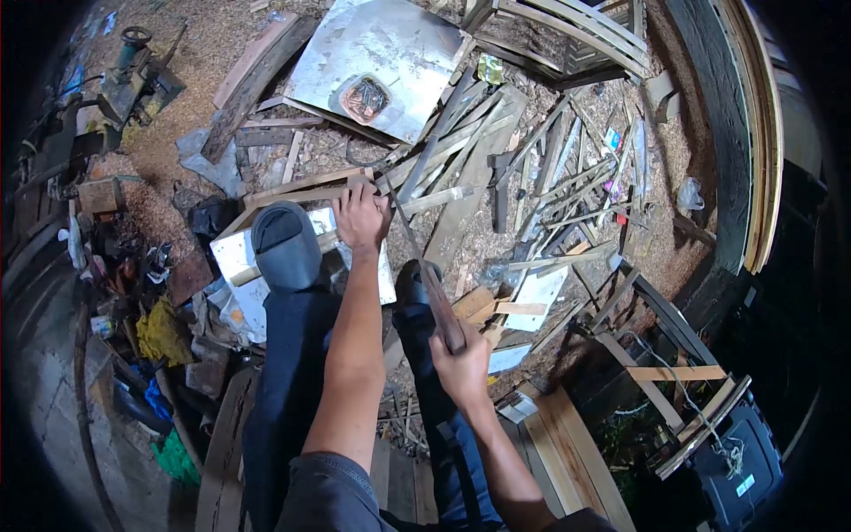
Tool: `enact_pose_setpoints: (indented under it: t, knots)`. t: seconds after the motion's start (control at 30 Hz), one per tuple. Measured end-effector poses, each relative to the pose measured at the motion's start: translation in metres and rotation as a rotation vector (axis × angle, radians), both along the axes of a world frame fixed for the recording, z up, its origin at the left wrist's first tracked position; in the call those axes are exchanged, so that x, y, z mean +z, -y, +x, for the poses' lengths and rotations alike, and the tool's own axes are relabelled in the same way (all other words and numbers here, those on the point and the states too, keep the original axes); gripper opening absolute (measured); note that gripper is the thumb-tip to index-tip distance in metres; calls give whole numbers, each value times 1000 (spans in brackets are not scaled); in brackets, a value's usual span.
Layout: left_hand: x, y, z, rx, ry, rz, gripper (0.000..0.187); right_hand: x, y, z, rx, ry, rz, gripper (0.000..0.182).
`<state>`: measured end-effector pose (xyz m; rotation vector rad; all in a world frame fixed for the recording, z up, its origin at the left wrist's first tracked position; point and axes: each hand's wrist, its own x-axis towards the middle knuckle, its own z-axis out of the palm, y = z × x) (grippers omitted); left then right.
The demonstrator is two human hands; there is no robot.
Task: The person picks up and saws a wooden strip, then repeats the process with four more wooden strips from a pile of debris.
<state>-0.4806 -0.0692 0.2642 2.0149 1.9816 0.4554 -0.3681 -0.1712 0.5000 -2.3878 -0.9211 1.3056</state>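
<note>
My right hand (463, 362) is wrapped round the wooden handle of a long, narrow saw-like tool (421, 253), whose thin blade runs up and left. The blade's far end meets a pale wooden strip (434, 200) just right of my left hand (362, 215). That hand presses down on the strip, its fingers bent over it. The strip slants from the lower left to the right. My sandalled foot (285, 246) rests beside it at the left, over a white board (239, 257).
A metal-topped table (390, 44) holds a plastic tub (364, 98) of small metal pieces. Scrap wood strips (567, 186) cover the ground at the right. Rags and debris (162, 332) lie at the left. A dark plastic case (740, 465) stands at the lower right.
</note>
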Motion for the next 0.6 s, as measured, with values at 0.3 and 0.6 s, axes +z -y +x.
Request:
enact_pose_setpoints:
  t: [0.3,0.6]
  knots:
    - [-2,2,0,1,-26,-8,17,3,2,-2,9,5,33,19]
    - [-1,0,-1,7,-5,-39,18,-10,-27,-9,23,-39,6,31]
